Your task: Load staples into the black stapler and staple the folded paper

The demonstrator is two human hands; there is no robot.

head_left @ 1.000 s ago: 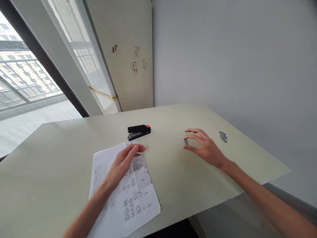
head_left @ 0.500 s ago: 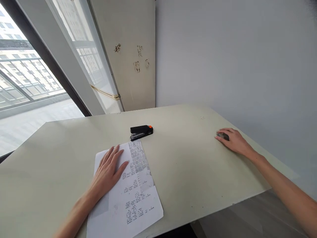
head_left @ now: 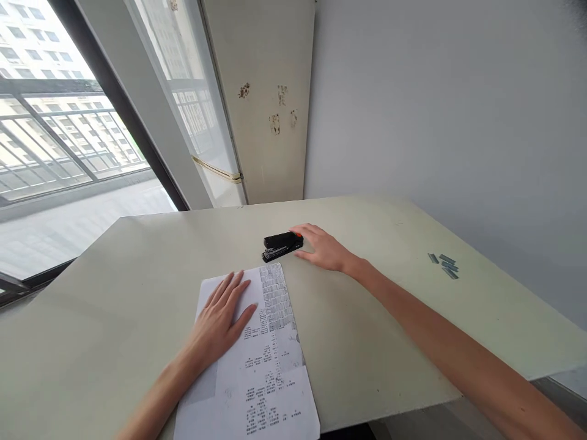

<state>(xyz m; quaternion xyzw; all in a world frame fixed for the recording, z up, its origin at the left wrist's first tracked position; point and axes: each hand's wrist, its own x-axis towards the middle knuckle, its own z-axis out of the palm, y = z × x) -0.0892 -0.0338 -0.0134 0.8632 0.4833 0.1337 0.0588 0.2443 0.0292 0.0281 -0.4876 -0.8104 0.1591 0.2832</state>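
A black stapler (head_left: pixel 283 245) with an orange patch on its rear end lies on the table just beyond the paper. At that rear end is my right hand (head_left: pixel 323 247), its fingers and thumb apart on either side; whether they touch it I cannot tell. My left hand (head_left: pixel 220 321) lies flat with fingers spread on a stack of printed paper sheets (head_left: pixel 270 360), which carries dense print along its upper right strip. On the right of the table sit several grey staple strips (head_left: pixel 447 264) in a loose group.
The pale table (head_left: pixel 367 342) has its front edge close to me at the lower right. A grey wall (head_left: pixel 435 110) borders it on the right. Behind stand a stained cream panel (head_left: pixel 263 140) and a window (head_left: pixel 77 134) with railings outside.
My right hand has moved left from the staple strips to the stapler, uncovering the strips. My left hand stays on the sheets. The view has turned slightly left.
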